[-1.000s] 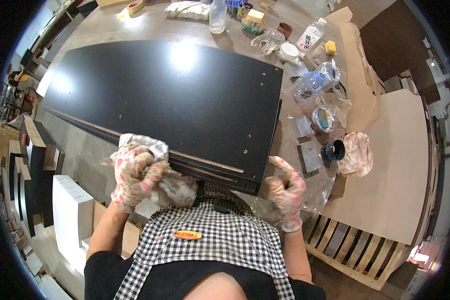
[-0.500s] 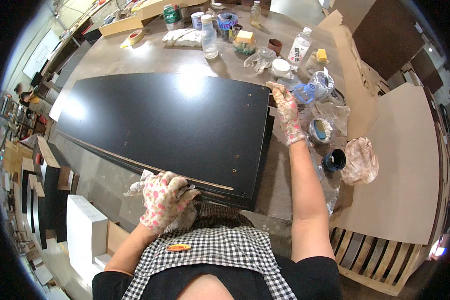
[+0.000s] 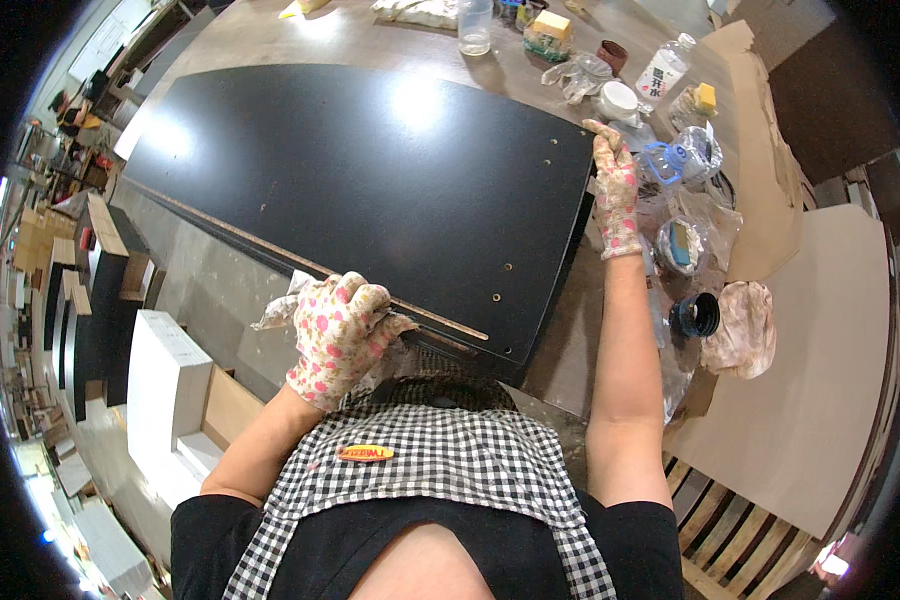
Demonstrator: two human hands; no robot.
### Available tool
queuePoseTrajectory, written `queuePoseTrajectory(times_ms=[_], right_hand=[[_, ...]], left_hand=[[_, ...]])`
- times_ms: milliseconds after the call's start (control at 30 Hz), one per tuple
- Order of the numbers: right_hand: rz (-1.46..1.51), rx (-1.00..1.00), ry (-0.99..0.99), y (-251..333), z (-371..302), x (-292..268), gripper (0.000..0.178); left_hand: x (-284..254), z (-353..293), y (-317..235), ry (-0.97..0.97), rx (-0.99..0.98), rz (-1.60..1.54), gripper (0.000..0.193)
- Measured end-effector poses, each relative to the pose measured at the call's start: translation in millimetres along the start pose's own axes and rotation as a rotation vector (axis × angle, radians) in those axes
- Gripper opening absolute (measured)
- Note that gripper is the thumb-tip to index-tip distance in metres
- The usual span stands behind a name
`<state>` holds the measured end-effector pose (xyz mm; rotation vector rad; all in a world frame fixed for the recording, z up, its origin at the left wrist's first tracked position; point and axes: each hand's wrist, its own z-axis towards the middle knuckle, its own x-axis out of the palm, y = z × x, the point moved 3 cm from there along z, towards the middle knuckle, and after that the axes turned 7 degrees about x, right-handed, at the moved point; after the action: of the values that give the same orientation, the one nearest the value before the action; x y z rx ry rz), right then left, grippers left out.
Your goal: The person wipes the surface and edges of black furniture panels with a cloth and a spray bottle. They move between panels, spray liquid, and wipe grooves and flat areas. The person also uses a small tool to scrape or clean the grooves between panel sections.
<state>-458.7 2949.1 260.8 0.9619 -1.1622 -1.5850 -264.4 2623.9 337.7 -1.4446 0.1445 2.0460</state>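
A large black panel (image 3: 370, 170) with a curved far edge and small holes near its right end lies in front of me. My left hand (image 3: 342, 325), in a flower-patterned glove, is closed at the panel's near edge around a crumpled whitish rag (image 3: 278, 308). My right hand (image 3: 616, 185), gloved alike, grips the panel's far right corner with its fingers bent over the edge. Its thumb is partly hidden. A long pale slot (image 3: 440, 318) runs along the near side of the panel.
On the table (image 3: 260, 45) beyond my right hand stand a clear water bottle (image 3: 665, 72), a white-lidded jar (image 3: 618, 100), a yellow sponge (image 3: 549, 25) and a dark open jar (image 3: 695, 315). A stained cloth (image 3: 742, 328) lies on cardboard at right. White boxes (image 3: 165, 385) stand at lower left.
The view has shifted, so the table's things sit higher and farther right. Both hands keep their places at the panel's near edge and far right corner.
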Motion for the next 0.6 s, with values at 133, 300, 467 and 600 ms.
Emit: queuePoseTrajectory(times_ms=[133, 300, 467, 600], right_hand=[[0.062, 0.024, -0.008, -0.7, -1.5, 3.7, 0.021], [0.011, -0.054, -0.034, -4.4, -0.1, 5.6, 0.022], [0.033, -0.022, -0.093, -22.6, 3.9, 7.9, 0.027], [-0.068, -0.084, -0.149, -43.7, 4.4, 9.1, 0.033]], left_hand=[[-1.6, -3.4, -1.6, -0.070, 0.031, 0.042, 0.036], [-3.1, -5.0, -1.1, -0.109, 0.038, -0.005, 0.037], [-2.4, -1.5, -3.2, -0.193, 0.092, -0.029, 0.035], [2.1, 2.4, 3.4, -0.123, -0.006, 0.001, 0.031]])
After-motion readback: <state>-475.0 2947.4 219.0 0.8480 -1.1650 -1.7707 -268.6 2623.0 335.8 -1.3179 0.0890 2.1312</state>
